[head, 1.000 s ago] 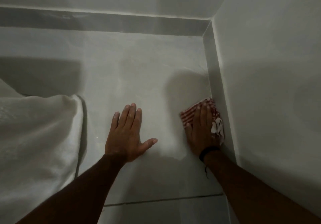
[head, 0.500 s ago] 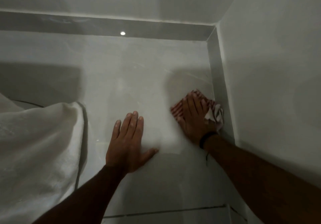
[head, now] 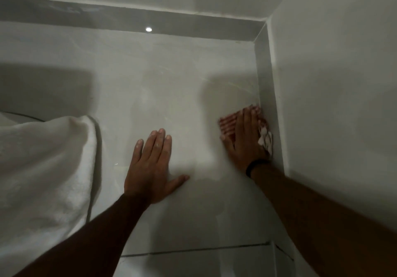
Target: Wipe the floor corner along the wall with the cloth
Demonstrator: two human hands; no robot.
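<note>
The cloth [head: 228, 124], red-and-white striped with a white bunched end, lies flat on the floor [head: 171, 78] pressed right against the skirting [head: 267, 96] of the right-hand wall [head: 333, 83], partway along it and short of the corner [head: 261, 38] where that skirting meets the far one. The right hand [head: 245, 141] lies spread on top of it, palm down, fingers pointing toward the corner; it is not clenched round the cloth but pins it flat under an open palm. A dark band [head: 256, 166] circles that wrist.

Out from the skirting, the left hand [head: 150, 165] is planted flat on the bare tile, holding nothing (it looks to be a prop for the body). Farther from the skirting again, a white towel [head: 43, 169] lies heaped on the floor.

To do this stroke well, I judge the cloth's edge should ride tight in the seam between tile and skirting, with steady downward pressure, and be pushed all the way into the corner, where dirt tends to collect. The bunched end is best tucked under the palm so that it wipes too.
</note>
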